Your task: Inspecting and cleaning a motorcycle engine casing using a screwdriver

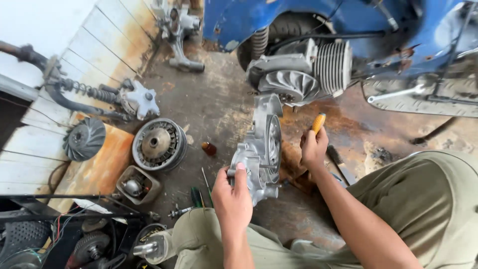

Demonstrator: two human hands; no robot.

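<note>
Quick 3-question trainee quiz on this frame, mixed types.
1. Which hand holds the grey metal engine cover?
2. True or false: the right hand grips a tool with a yellow handle.
3. The round finned wheel on the floor lies: A) left of the cover, B) right of the cover.

Key: 1. The left hand. 2. True. 3. A.

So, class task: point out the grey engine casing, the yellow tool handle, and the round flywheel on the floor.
Grey engine casing (261,149), head view, on its flat side wall.
Yellow tool handle (318,122), head view, on its exposed top end.
Round flywheel (159,144), head view, on its central hub.
</note>
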